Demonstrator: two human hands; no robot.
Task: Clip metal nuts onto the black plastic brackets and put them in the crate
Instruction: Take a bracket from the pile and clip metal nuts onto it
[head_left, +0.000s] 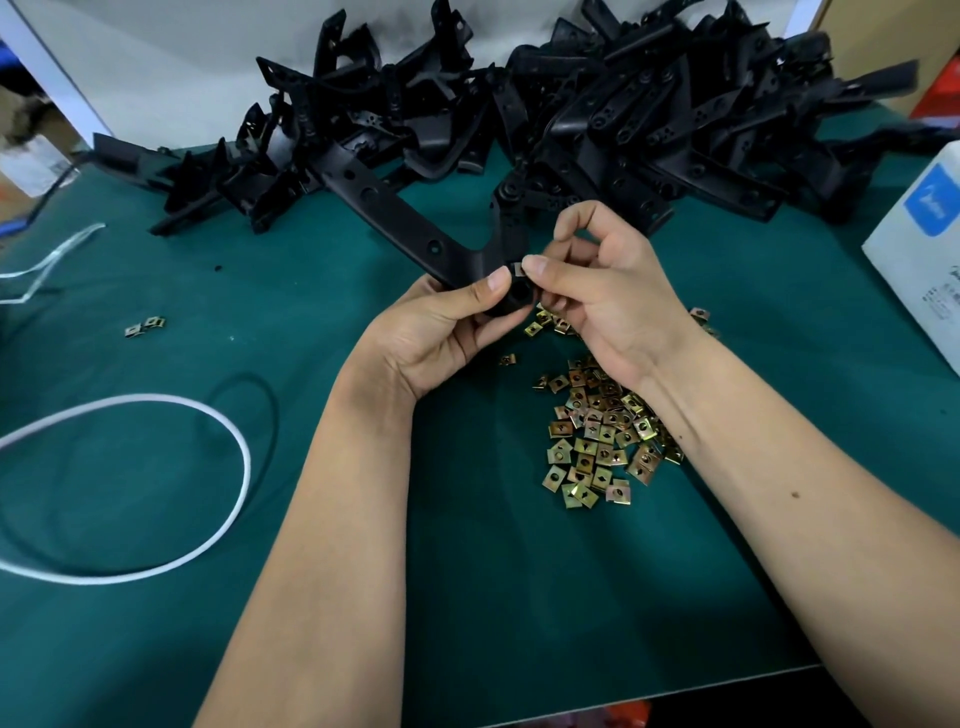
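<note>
My left hand (441, 332) grips the near end of a long black plastic bracket (395, 213) that slants up and away to the left over the green mat. My right hand (608, 296) pinches a small metal nut (517, 269) between thumb and fingers, right at the bracket's held end, thumb tips of both hands nearly touching. A heap of brass-coloured metal nuts (602, 436) lies on the mat under my right wrist. A large pile of black brackets (571, 104) fills the back of the table. No crate is in view.
Two loose nuts (145, 327) lie at the left. A white cord loop (156, 483) and a clear strap (52, 254) lie on the left of the green mat (311, 322). A white box (924, 249) stands at the right edge. The table's front edge runs along the bottom right.
</note>
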